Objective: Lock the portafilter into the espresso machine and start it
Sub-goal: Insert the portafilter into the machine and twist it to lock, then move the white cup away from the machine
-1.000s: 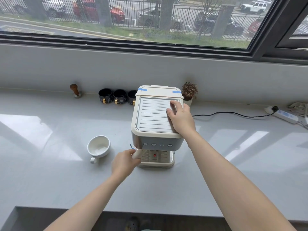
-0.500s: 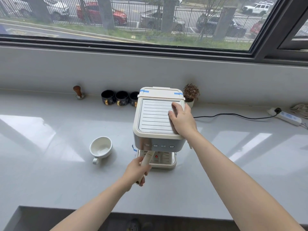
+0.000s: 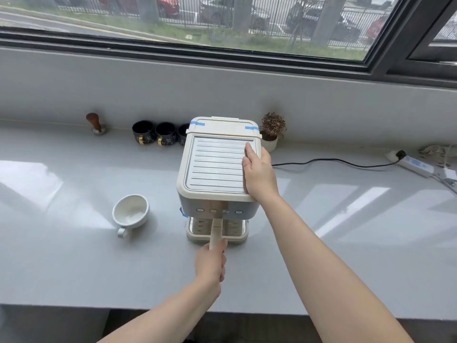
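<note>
Lock-in step: left hand (image 3: pixel 210 264) grips portafilter handle (image 3: pixel 215 231) pointing near, right hand (image 3: pixel 258 173) flat on espresso machine (image 3: pixel 217 167); next, press a front button.

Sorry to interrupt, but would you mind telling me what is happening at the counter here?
A person is fitting a portafilter into a cream espresso machine. The left hand grips the portafilter handle, which points straight out at the front. The right hand rests on the machine's top. A white cup stands left of it, off the drip tray.

Cream espresso machine (image 3: pixel 217 167) on counter, portafilter (image 3: pixel 215 231) handle pointing forward
</note>
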Available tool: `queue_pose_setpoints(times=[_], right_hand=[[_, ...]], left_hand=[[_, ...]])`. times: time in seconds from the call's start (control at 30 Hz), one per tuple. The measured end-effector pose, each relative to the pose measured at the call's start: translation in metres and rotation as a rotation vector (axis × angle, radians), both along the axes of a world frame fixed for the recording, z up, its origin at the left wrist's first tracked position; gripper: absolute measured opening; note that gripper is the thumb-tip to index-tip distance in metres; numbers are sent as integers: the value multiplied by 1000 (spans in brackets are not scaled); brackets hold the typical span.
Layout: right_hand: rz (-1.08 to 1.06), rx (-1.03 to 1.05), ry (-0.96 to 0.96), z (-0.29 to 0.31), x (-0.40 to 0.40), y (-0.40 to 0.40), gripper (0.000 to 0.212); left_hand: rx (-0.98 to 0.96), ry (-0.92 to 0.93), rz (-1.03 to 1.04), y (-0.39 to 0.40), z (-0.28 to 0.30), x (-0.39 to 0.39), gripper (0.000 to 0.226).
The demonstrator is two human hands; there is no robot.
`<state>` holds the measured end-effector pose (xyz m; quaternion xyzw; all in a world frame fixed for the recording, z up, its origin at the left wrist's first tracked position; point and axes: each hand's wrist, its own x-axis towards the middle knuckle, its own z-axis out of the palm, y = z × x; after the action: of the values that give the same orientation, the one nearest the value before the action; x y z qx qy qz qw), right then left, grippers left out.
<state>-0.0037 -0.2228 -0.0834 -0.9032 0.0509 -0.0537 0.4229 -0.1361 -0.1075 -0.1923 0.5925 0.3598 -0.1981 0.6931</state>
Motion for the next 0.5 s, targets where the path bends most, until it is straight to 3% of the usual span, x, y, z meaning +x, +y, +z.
queue_pose_setpoints(times=[0.27, 0.5], right_hand=[[-2, 41, 17, -4, 0, -1, 46], [-18, 91, 14, -1, -4, -6, 45]], left_hand=[[54, -57, -24, -5, 1, -3, 27], [166, -187, -467, 23, 12, -7, 30]])
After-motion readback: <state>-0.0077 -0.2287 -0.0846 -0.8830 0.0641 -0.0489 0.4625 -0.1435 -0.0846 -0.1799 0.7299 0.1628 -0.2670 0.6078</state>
